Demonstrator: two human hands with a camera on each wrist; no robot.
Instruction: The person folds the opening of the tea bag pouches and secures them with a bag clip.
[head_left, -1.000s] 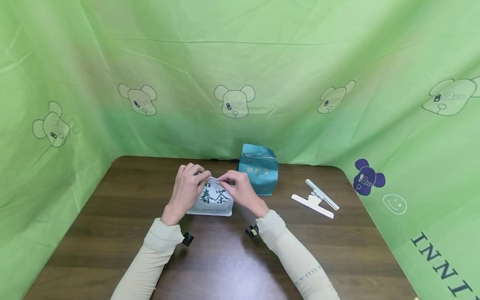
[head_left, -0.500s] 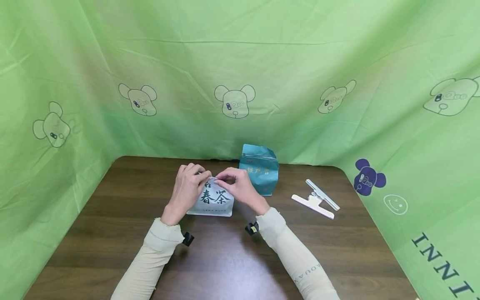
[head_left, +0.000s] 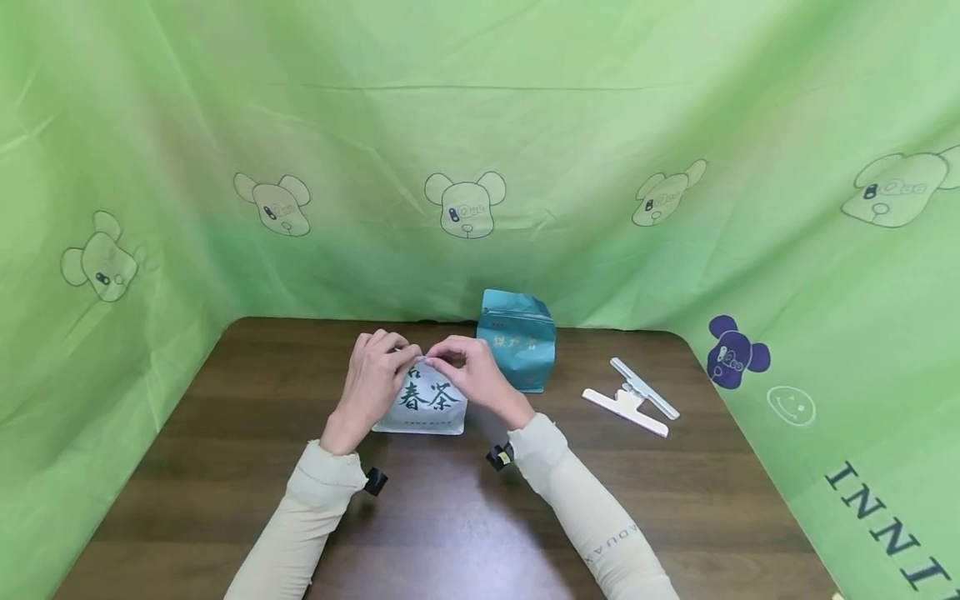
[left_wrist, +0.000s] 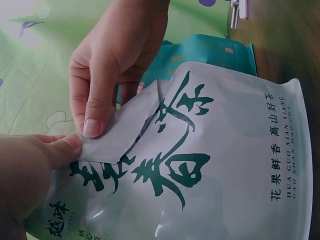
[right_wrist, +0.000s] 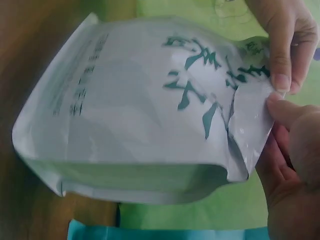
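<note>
Pinching its top edge, both hands hold a white pouch [head_left: 429,410] on the brown surface [head_left: 435,525] in the head view. The pouch lies between them, bottom edge running left to right on the person's side, top at the fingertips. The left hand [head_left: 371,368] covers the upper left corner and the right hand [head_left: 474,372] grips the edge beside it, so neither is clearly nearer. Large green characters read 春茶; another above is partly hidden. Just beyond the right hand stands a teal bag [head_left: 517,350], its gold lettering apparently 铁观音. Farther right lie two long white bars [head_left: 621,408], perhaps clips. The backdrop cloth [head_left: 465,108] bears "INNI".

Seen from the left wrist, the pouch's base is to the right and a folded flap [left_wrist: 117,132] to the left, a thumb of each hand on it. Small print reads 花果鲜香 高山好茶, "HUA GUO XIAN XIANG", "GAO SHAN HAO CHA"; 越峰 sits at lower left.

At the right wrist, the two thumbs nearly meet at the flap's edge; the open-sided fold of the pouch faces the camera, its small print too blurred to read.
</note>
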